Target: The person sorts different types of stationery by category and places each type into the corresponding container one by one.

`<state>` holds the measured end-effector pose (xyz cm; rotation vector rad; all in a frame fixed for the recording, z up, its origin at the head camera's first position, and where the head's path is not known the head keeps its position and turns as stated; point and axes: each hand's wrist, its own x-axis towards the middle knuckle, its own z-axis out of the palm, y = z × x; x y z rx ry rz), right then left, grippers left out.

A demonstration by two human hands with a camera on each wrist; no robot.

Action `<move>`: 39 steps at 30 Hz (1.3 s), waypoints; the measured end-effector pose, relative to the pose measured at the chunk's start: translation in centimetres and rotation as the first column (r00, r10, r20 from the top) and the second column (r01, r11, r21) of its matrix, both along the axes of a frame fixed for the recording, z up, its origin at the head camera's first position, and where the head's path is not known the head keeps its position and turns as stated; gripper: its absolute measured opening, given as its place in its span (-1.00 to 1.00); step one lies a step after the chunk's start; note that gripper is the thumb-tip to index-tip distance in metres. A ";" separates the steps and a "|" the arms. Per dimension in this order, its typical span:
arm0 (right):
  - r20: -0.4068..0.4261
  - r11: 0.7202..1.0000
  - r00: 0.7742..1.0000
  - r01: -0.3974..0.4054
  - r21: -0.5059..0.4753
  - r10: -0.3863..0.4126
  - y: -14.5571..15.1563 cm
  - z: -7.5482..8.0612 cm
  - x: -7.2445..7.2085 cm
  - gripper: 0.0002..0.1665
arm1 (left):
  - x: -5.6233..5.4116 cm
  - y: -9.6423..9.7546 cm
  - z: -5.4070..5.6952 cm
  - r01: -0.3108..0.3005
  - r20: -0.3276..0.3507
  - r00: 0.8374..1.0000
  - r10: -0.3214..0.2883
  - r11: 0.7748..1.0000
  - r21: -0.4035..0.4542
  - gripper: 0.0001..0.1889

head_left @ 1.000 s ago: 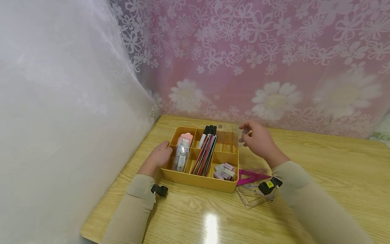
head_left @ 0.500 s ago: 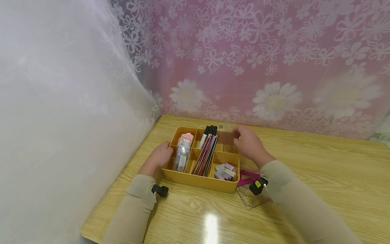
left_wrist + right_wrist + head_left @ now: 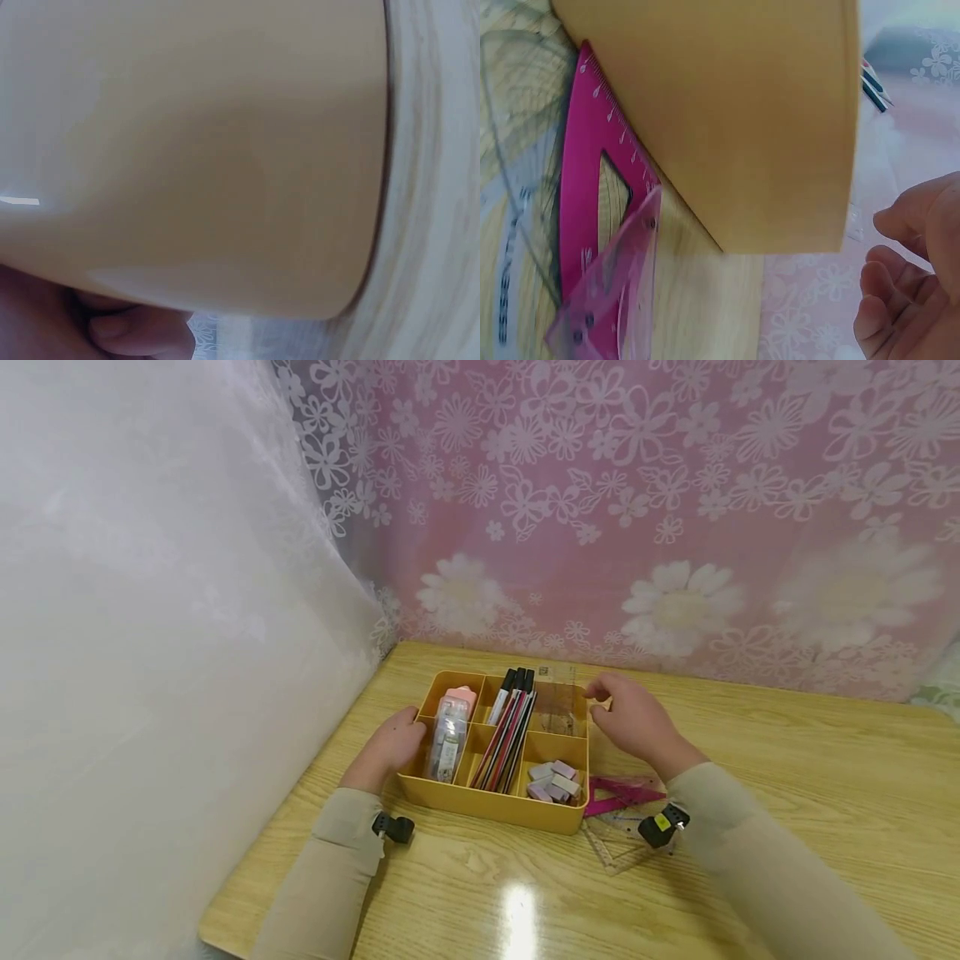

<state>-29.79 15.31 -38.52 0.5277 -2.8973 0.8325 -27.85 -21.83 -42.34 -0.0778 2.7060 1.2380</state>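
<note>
My left hand (image 3: 393,747) grips the left wall of a yellow divided desk organizer (image 3: 487,808); in the left wrist view its curled fingers (image 3: 142,330) lie against the organizer's side. Beside the back right corner is my right hand (image 3: 637,718), thumb and fingers apart and loosely bent, holding nothing in the right wrist view. Clear rulers (image 3: 557,697) stand in the back right compartment, close to those fingertips. Pencils (image 3: 504,747) and black-capped markers (image 3: 501,695) lean in the middle compartments. Small erasers (image 3: 553,782) fill the front right one. A clear case (image 3: 447,745) and a pink item (image 3: 462,695) are at left.
Right of the organizer, a magenta set square (image 3: 618,793) lies among clear drawing templates (image 3: 611,852), under my right forearm. The wooden table (image 3: 450,893) meets a pink floral curtain (image 3: 675,510) behind and a white sheet (image 3: 165,610) at left.
My right hand moved left over the back right compartment, then drew back right to beside its rim. The clear rulers lean slightly farther left. My left hand stays on the organizer.
</note>
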 end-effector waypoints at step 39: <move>0.349 0.932 0.914 -0.293 0.213 0.208 5.1 -3.7 3.4 -0.53 | -0.4 -0.4 -0.5 -0.001 0.010 1.000 0.001 1.000 0.013 -0.48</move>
